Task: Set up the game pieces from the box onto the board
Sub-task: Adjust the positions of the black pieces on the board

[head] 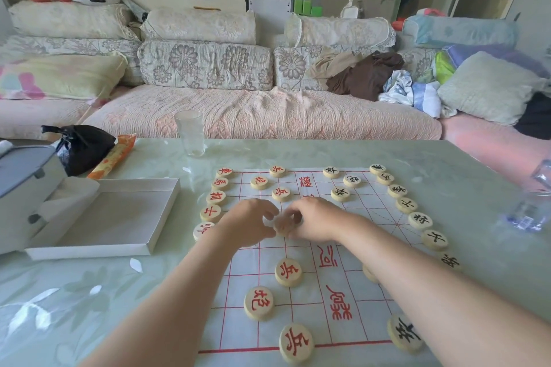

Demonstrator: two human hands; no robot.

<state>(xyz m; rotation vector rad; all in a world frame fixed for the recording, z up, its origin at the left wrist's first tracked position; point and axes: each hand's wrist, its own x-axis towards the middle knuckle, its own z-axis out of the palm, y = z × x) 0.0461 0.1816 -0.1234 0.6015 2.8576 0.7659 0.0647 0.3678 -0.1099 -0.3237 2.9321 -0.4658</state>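
Observation:
A white cloth board (pixel 351 250) with red grid lines lies on the table. Round wooden pieces with red characters (pixel 288 272) line its left side and left half; pieces with black characters (pixel 419 220) line its right side. Both hands meet over the board's middle around one blurred wooden piece (pixel 282 225). My left hand (pixel 250 222) pinches it from the left and my right hand (pixel 316 219) from the right. The open white box (pixel 113 217) lies empty to the left of the board.
A clear drinking glass (pixel 190 132) stands beyond the board. A black bag (pixel 80 146) and an orange packet (pixel 114 156) lie at the far left, beside a grey case (pixel 21 182). A plastic bottle (pixel 533 199) sits at the right edge. A sofa runs behind the table.

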